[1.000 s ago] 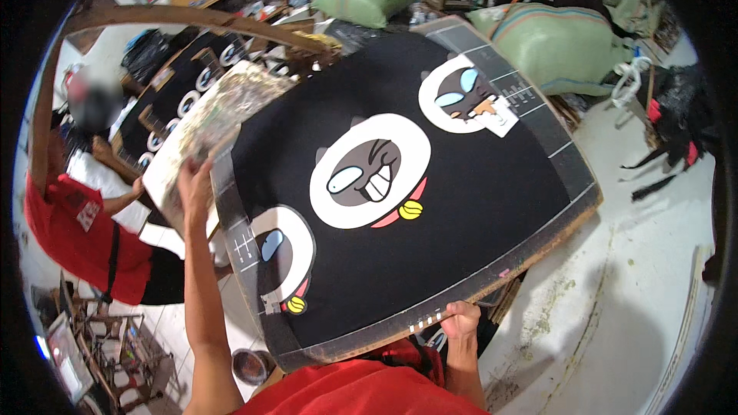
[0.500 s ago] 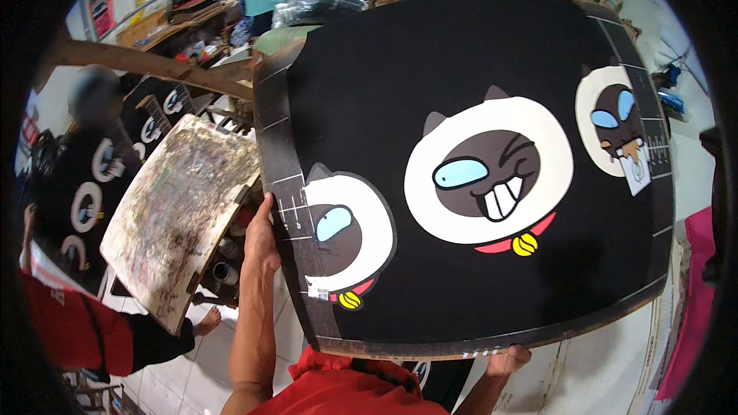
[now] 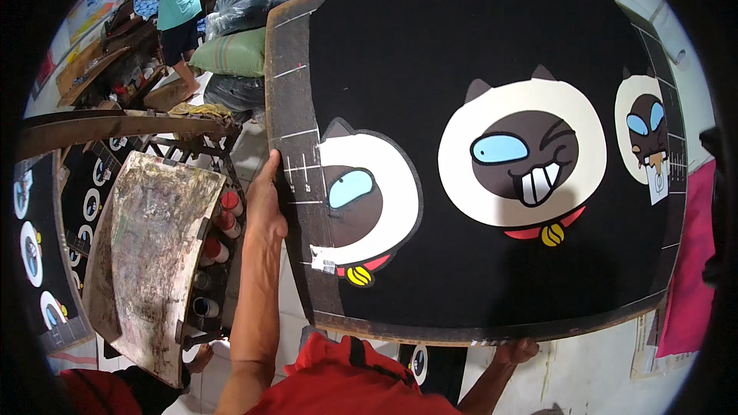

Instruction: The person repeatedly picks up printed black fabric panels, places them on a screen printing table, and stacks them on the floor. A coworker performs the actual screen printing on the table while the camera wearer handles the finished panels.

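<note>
A large board point(image 3: 287, 100) with ruled white lines along its dark edges fills the middle and right. Black fabric point(image 3: 446, 38) lies on it, printed with white-and-brown cartoon cat faces with blue eyes and yellow bells. My left hand point(image 3: 266, 204) grips the board's left edge, its fingers mostly hidden behind. At the near edge, my right hand point(image 3: 516, 350) holds the board from below, fingers curled. The face at the far right has a small pale paper piece point(image 3: 658, 183) on it; a bit of tape point(image 3: 323, 259) sits by the left face.
A paint-stained board point(image 3: 146, 253) stands at the left, beside a rack of red-capped bottles point(image 3: 227, 223). More printed black boards point(image 3: 34, 246) are beyond it. A person in teal point(image 3: 178, 0) stands at the back near stuffed sacks point(image 3: 231, 52). Pink cloth point(image 3: 688, 261) hangs at the right.
The board sits slightly further right and higher in the picture, both hands still on it. The background has shifted left, and the person in red at the left has dropped lower in view.
</note>
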{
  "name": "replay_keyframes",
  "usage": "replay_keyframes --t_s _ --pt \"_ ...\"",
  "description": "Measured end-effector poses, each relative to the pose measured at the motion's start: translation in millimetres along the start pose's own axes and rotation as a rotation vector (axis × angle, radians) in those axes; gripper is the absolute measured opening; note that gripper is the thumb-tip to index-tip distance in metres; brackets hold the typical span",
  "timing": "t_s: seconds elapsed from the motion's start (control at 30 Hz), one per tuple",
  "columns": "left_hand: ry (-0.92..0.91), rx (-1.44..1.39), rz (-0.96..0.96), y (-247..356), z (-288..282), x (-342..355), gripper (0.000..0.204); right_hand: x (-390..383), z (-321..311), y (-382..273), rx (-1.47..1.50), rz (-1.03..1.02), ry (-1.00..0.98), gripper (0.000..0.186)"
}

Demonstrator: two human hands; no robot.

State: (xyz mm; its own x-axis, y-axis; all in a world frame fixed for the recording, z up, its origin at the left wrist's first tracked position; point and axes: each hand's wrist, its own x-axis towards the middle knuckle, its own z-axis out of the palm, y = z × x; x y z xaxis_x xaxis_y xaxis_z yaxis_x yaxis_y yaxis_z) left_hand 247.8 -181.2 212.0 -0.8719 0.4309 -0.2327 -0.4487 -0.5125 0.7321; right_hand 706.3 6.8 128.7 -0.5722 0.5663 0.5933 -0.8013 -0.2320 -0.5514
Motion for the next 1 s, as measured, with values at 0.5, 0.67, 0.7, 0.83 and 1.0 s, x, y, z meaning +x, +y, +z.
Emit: replay_keyframes --t_s 0.5,0.67,0.7,0.83,1.0 --pt "-0.09 -0.055 0.208 9.9 8.0 -11.7 0.043 27.0 -49.2 27.2 0.214 0.128 0.048 0.05" --pt "0.039 0.073 0.234 12.2 4.2 -9.1 0.058 29.6 -66.8 32.3 0.217 0.097 0.094 0.058" --pt "0.04 0.076 0.232 12.7 4.3 -8.8 0.061 28.9 -72.1 32.2 0.223 0.09 0.096 0.06" --pt "0.018 0.03 0.262 11.9 5.4 -12.1 0.06 21.7 -91.8 31.1 0.206 0.124 0.22 0.055" --pt "0.057 0.005 0.255 16.2 15.5 -15.5 0.054 26.4 -89.6 32.0 0.239 0.07 0.309 0.052"
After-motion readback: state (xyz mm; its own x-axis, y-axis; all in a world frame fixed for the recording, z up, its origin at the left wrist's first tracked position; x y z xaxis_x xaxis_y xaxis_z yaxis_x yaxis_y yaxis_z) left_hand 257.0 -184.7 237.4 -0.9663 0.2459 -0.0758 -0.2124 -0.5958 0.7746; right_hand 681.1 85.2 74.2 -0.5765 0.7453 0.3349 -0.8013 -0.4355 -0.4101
